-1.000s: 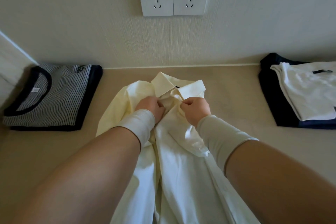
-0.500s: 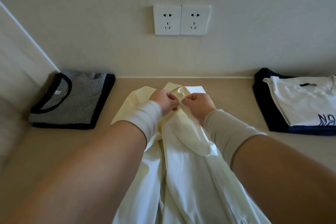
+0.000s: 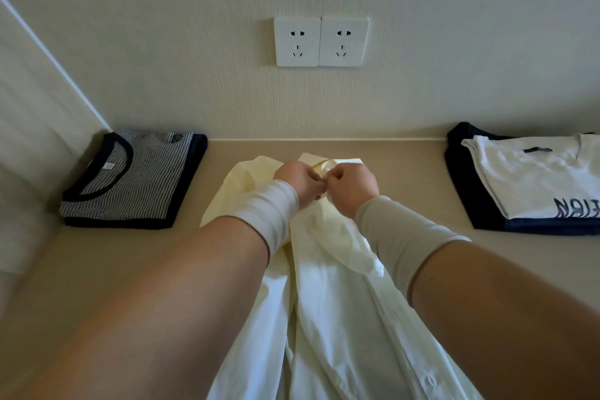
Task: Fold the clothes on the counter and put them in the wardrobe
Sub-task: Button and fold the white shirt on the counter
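Lying in the middle of the counter, the pale yellow shirt is spread with its collar toward the wall. The left hand and the right hand meet at the collar, knuckles almost touching, and each pinches the cloth there with curled fingers. A folded striped top lies at the left. A white tee rests on a navy garment at the right. Two sockets sit on the wall.

Dark printed letters show on the folded white T-shirt at the right, upside down from here and cut by the picture's edge, so no whole word reads. The small neck tag inside the folded striped dark-trimmed T-shirt is too tiny to read.
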Demonstrator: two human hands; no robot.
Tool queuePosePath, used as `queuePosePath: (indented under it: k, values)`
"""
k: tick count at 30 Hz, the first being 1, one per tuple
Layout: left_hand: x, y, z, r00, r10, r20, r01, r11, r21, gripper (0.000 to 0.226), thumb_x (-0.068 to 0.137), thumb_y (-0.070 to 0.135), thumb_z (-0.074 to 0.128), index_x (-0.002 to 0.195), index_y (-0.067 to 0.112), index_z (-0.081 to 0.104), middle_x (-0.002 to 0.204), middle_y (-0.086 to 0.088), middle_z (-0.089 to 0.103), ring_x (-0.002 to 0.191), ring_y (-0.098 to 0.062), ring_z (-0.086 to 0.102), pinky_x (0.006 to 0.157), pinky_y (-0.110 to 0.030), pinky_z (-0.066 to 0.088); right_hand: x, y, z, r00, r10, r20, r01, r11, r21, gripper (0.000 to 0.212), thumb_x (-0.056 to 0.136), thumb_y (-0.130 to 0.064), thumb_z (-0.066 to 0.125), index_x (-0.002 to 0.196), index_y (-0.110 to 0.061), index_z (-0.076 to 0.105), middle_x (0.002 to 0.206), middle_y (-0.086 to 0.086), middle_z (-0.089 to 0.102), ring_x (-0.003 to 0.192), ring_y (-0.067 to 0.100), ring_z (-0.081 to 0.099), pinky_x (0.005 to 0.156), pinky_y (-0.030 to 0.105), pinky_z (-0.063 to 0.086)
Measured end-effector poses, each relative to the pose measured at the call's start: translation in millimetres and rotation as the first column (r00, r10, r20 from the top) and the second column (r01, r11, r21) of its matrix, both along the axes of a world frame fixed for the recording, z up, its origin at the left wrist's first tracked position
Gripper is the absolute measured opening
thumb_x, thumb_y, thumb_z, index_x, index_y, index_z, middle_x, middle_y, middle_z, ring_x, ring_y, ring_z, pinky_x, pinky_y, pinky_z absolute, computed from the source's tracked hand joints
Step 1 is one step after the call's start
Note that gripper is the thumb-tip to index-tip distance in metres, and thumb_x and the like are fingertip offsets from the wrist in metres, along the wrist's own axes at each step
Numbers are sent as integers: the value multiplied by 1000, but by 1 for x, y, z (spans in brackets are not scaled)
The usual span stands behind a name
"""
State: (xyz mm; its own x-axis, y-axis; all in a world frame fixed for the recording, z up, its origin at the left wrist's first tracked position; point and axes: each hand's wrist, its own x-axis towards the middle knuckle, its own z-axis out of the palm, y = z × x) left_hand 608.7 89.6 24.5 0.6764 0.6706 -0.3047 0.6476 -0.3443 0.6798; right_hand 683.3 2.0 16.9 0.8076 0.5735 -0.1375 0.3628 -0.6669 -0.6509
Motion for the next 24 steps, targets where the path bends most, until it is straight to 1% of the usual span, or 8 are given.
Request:
queuePosePath:
  k: [1,4,7,10,13,15,20,24]
  values:
    - [0,0,0,1000,8,8,-8,1000,-23,16,82,14,63,68,18,70,68,3,68,69,-16,62,71,-26,51,-1,0,-2,998,41,-50,-42,999,-25,24,96,-18,46,94,-13,70,94,7,68,80,21,54,67,24,38]
    - [-1,3,-1,999,40,16,-39,997,-71,16,81,11,61,68,14,71,59,6,63,58,-14,54,66,-25,49,-1,-5,-6,994,24,-110,-24,1000,2,21,94,-16,50,96,-12,71,78,0,62,78,19,53,58,23,38]
    - [-2,5,-3,997,74,31,-71,993,-98,14,81,10,60,76,10,73,59,7,64,56,-13,54,70,-26,51,-1,-9,-6,967,-35,-251,60,994,92,19,91,-13,53,99,-13,71,74,-5,58,80,19,55,69,25,43]
    - [-3,4,-6,993,100,61,-91,986,-139,13,82,10,60,81,8,73,59,7,65,58,-12,57,73,-26,54,-4,-9,-1,931,-20,-364,56,995,87,17,91,-4,50,97,-7,65,84,4,58,80,22,60,75,31,52]
    - [-5,2,-8,992,94,86,-77,980,-184,11,83,8,61,79,9,72,61,2,64,58,-13,56,68,-26,54,-5,-15,2,796,1,-605,179,955,236,17,93,0,49,80,-5,60,72,12,61,60,20,60,61,27,53]
    - [-6,0,-8,991,86,100,-62,973,-223,12,84,6,60,76,11,68,64,0,63,59,-14,56,67,-26,53,-5,-18,1,743,5,-669,221,942,252,19,93,0,49,79,-5,60,71,13,64,59,19,62,59,26,55]
    - [-8,-1,-12,985,94,143,-45,947,-317,12,87,5,61,78,12,67,70,-3,64,63,-14,57,63,-21,51,0,-19,-3,779,-20,-627,213,948,235,12,89,-3,60,78,-7,63,73,10,63,65,17,60,65,25,54]
    - [-7,1,-15,979,115,168,-45,926,-374,16,88,3,60,77,12,66,72,-4,64,68,-16,58,68,-24,52,2,-21,-4,783,12,-622,173,956,237,8,88,-4,60,82,-3,66,72,10,63,69,18,59,68,25,55]
